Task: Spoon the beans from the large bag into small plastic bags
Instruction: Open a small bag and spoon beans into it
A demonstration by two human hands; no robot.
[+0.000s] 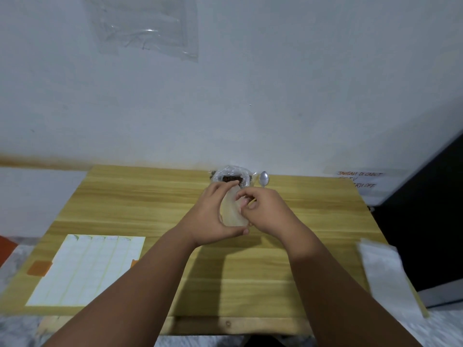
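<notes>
Two pinches on small bag [231, 212], L hand [212, 215] & R hand [266, 212]; lg bag [231, 174] half-hidden behind fingers.

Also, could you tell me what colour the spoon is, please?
The spoon is silver; head view.

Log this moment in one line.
left hand: holds small bag | right hand: pinches its edge | spoon: on table | large bag: open
</notes>
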